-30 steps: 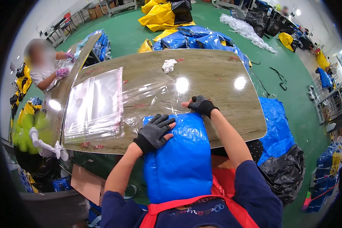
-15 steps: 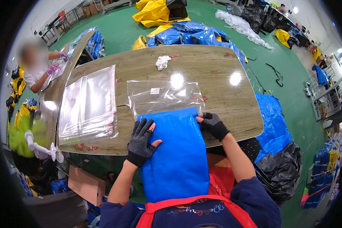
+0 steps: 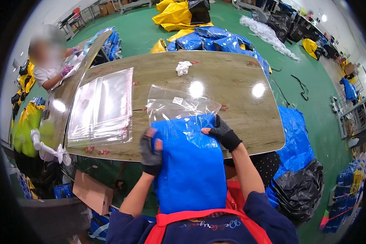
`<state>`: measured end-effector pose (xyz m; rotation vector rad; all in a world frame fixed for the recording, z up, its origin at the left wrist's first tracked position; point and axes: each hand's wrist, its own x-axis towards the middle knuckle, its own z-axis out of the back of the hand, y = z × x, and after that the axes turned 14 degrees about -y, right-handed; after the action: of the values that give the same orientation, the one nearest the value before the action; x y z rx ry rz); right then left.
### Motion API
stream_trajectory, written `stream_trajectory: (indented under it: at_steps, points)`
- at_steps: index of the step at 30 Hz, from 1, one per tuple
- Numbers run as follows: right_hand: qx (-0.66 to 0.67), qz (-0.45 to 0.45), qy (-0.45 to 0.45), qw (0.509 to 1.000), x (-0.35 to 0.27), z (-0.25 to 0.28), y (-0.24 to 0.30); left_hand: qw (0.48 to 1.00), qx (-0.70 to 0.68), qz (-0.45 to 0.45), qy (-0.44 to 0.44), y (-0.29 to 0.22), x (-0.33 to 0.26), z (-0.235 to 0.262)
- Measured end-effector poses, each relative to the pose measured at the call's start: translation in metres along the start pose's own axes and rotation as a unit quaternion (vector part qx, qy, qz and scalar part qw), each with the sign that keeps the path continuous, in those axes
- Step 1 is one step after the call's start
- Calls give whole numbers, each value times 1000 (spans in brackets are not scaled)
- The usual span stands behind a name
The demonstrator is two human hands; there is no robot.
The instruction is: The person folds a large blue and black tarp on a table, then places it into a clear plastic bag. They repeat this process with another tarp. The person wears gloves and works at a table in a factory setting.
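Observation:
A flat, folded blue plastic article (image 3: 191, 171) extends from my lap onto the table edge; its exact kind does not show. Its far end lies inside the mouth of a clear plastic bag (image 3: 162, 101) with a small white label. My right hand (image 3: 225, 133), in a black dotted fingerless glove, pinches the right edge of the bag and blue article, thumb on top. At the left edge my left hand (image 3: 151, 152), gloved alike and slightly blurred, curls round the blue article with its thumb over it.
A stack of clear bags (image 3: 101, 105) lies left on the wooden table (image 3: 248, 130), and a crumpled white glove (image 3: 183, 68) farther back. Left are a green fan (image 3: 28, 134) and a co-worker (image 3: 49, 69) at another table. Blue bundles (image 3: 219, 38) lie beyond; a black bag (image 3: 301, 191) stands right.
The blue article's far end has gone into the clear bag's mouth. My left hand has shifted from lying spread on top to the left edge, and my right thumb has moved inward.

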<state>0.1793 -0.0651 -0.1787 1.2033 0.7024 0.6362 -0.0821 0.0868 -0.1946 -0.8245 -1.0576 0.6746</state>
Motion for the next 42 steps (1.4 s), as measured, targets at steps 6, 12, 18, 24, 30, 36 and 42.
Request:
stream_trajectory:
  at_steps: [6, 12, 18, 24, 30, 36, 42]
  points:
    - [190, -69, 18, 979, -66, -12, 46, 861, -233, 445, 78, -33, 13, 38]
    - [179, -120, -70, 974, -165, 8, -4, 898, -140, 358, 212, -64, -68, 71]
    - [-122, 7, -276, 953, -166, -13, -50, 858, -89, 480, 159, -48, -105, 48]
    - [-101, 22, -220, 970, -165, 17, -55, 861, -128, 445, 211, -34, -94, 65]
    - [111, -111, -187, 970, -138, 21, -27, 849, -145, 492, 126, -18, -68, 52]
    - [48, -31, -239, 969, -141, 1, -33, 965, 34, 257, -35, -4, -101, 15]
    - [-94, 8, -75, 993, -170, 9, -23, 746, -412, 524, 6, -52, -65, 38]
